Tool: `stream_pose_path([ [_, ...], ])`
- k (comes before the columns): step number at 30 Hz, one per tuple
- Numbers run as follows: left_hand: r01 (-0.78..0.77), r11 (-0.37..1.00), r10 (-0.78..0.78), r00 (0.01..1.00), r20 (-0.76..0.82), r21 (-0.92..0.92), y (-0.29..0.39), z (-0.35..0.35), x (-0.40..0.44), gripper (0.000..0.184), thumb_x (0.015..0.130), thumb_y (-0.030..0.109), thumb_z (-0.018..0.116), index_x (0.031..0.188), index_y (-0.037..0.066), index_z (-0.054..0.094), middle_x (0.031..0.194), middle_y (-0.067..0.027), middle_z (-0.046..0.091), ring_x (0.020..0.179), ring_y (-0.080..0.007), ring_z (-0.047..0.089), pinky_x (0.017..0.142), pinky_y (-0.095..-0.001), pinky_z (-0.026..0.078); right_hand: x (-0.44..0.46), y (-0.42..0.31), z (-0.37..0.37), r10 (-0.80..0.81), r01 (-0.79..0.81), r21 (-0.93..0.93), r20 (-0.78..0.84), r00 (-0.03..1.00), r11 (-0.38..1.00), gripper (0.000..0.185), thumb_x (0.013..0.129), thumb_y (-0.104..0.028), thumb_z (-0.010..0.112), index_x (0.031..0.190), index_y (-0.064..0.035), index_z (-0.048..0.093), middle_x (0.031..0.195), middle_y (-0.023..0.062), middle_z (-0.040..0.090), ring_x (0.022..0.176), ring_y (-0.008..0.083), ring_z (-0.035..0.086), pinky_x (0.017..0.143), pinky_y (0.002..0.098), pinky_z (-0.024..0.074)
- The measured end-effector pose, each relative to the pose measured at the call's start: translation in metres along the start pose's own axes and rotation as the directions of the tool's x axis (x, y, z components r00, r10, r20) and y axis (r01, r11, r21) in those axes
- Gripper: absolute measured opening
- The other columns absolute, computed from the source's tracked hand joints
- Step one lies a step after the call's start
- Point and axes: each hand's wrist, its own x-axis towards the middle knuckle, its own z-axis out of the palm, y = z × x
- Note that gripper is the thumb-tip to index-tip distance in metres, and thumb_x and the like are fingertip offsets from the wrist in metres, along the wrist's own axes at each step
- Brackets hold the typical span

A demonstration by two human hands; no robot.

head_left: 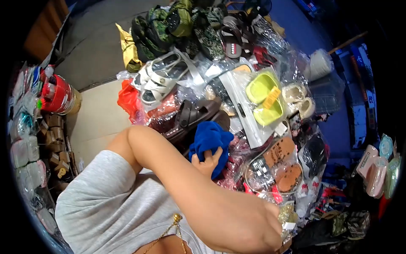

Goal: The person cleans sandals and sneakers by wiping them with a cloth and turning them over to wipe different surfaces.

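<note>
My right hand [206,162] is closed on a bunched blue cloth [214,137], with its fingers pressed into the folds. My left arm crosses in front of my body and hides the right wrist. At the lower right is my left hand [260,224], its back to the camera and fingers curled under; anything in it is hidden. Beside it lies a plastic bag with gold-coloured contents [287,213]. Dark brown clogs [192,116] lie just behind the cloth. Brown sandals [281,161] in clear wrap are right of the cloth.
Yellow-green slippers [264,97], white sandals [158,84] and camouflage shoes [156,31] form a pile beyond my hands. A red bucket [59,95] and small boxes [55,139] stand at the left. Packaged brushes [376,169] are at the far right.
</note>
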Motion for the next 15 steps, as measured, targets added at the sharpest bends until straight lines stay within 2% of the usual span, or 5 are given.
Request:
stream_pose_path([
  [5,-0.062,0.992,0.082,0.980,0.181,-0.113,-0.013,0.006,-0.003,0.021,0.089,0.023,0.055,0.081,0.005,0.057,0.076,-0.0084,0.054,0.075,-0.0271,0.056,0.071,-0.0386,0.042,-0.006,0.003,0.000,0.036,-0.036,-0.007,0.016,0.999,0.999,0.039,0.066,-0.015,0.070,0.101,0.0011,0.066,0.119,0.0310,0.047,0.103,0.0472,0.055,0.087,0.0476,0.0485],
  [8,-0.136,0.977,0.152,0.984,0.089,-0.165,-0.022,0.012,-0.021,0.022,0.095,0.026,0.051,0.096,0.006,0.061,0.081,-0.0073,0.057,0.077,-0.0274,0.056,0.077,-0.0448,0.041,-0.009,0.007,-0.001,0.019,-0.018,-0.032,0.028,0.999,0.999,0.040,0.065,-0.017,0.072,0.101,0.0012,0.066,0.119,0.0313,0.046,0.099,0.0478,0.057,0.083,0.0480,0.0498],
  [13,0.073,0.985,-0.094,0.987,0.133,0.155,-0.023,-0.050,-0.064,0.019,0.096,0.016,0.049,0.078,0.012,0.055,0.099,-0.0096,0.066,0.078,-0.0277,0.063,0.080,-0.0449,0.047,-0.008,0.009,-0.004,0.037,-0.035,-0.033,0.047,0.998,0.999,0.035,0.066,-0.018,0.074,0.095,-0.0007,0.066,0.122,0.0297,0.047,0.093,0.0474,0.057,0.075,0.0468,0.0506],
  [14,0.321,0.939,-0.339,0.924,0.179,0.123,-0.033,-0.067,-0.095,0.009,0.091,0.007,0.053,0.082,0.009,0.053,0.096,-0.0078,0.067,0.080,-0.0279,0.063,0.078,-0.0420,0.047,-0.002,0.005,-0.011,-0.030,0.029,0.021,0.041,0.999,0.999,0.033,0.067,-0.015,0.073,0.096,-0.0002,0.065,0.124,0.0300,0.046,0.097,0.0477,0.056,0.077,0.0462,0.0494],
  [15,0.472,0.771,-0.439,0.880,-0.180,0.427,-0.025,-0.068,-0.113,0.011,0.083,-0.005,0.054,0.087,0.006,0.053,0.093,-0.0084,0.064,0.085,-0.0265,0.062,0.078,-0.0389,0.046,0.005,0.002,-0.018,-0.097,0.094,0.074,0.034,0.995,0.993,0.032,0.068,-0.013,0.071,0.097,0.0004,0.064,0.125,0.0304,0.045,0.102,0.0480,0.054,0.079,0.0456,0.0482],
])
